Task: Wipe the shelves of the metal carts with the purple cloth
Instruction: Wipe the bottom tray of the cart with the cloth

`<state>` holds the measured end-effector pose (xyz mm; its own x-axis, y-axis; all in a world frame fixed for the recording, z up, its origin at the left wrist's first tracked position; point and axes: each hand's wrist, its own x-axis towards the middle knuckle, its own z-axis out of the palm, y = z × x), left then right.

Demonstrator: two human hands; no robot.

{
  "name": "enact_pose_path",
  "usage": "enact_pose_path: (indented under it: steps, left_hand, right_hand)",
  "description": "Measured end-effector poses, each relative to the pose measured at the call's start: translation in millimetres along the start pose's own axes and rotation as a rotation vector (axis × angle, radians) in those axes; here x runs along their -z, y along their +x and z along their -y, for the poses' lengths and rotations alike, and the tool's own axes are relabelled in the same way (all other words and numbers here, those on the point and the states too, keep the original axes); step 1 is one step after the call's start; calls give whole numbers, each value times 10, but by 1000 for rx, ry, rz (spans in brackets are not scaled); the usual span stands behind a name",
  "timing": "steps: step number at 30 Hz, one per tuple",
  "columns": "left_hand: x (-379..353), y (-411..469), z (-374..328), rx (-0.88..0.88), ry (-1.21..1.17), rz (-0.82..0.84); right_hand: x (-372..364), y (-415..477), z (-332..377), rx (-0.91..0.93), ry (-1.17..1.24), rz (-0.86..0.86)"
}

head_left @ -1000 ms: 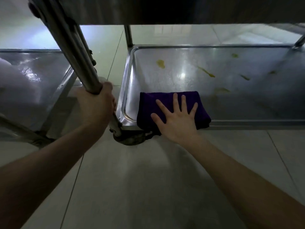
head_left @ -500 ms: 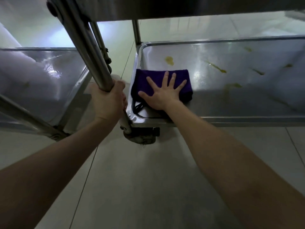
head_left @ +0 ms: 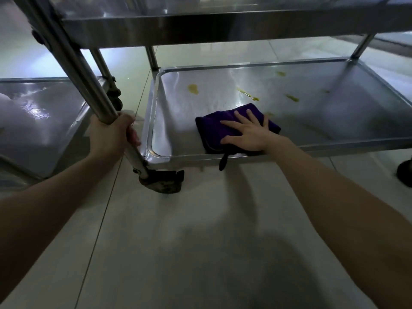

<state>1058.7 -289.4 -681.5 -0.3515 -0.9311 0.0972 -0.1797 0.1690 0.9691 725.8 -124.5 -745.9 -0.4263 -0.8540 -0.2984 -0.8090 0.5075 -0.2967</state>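
Observation:
The folded purple cloth (head_left: 211, 128) lies on the bottom shelf (head_left: 334, 121) of the metal cart, near its front rim, with a loop hanging over the edge. My right hand (head_left: 247, 132) presses flat on the cloth, fingers straight and spread. My left hand (head_left: 111, 134) grips the cart's slanted corner post (head_left: 73, 61) just above the wheel. Several yellow stains (head_left: 193, 89) dot the shelf behind and to the right of the cloth.
A second metal cart's low shelf (head_left: 44, 117) stands close on the left. The upper shelf (head_left: 223, 25) overhangs the work area. A caster wheel (head_left: 162, 181) sits at the near corner, another wheel (head_left: 405, 175) at the right. Pale tiled floor lies in front.
My right hand has slid the cloth from the shelf's left corner toward the right along the front rim. The left hand keeps its grip on the post.

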Motion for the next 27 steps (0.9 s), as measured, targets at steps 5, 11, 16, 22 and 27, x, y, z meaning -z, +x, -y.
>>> enact_pose_path:
  steps: [5,11,16,22,27]
  left_hand:
    - [-81,-299,29,88,210,-342]
    - [-194,-885,188,-344,674,-33]
    - [-374,-542,101,-616,1539,404]
    - [-501,-416,246,-548,2142,457]
    - [-549,-386,192,-748,1711,448]
  right_hand:
    - [-142,47,669,-335,168,-301]
    - [-315,224,991,-466,129,-227]
    - [-470,253,719,-178,-81,-193]
    - [-220,184,192,130,-89,-54]
    - [-290,203,553,-196,125,-288]
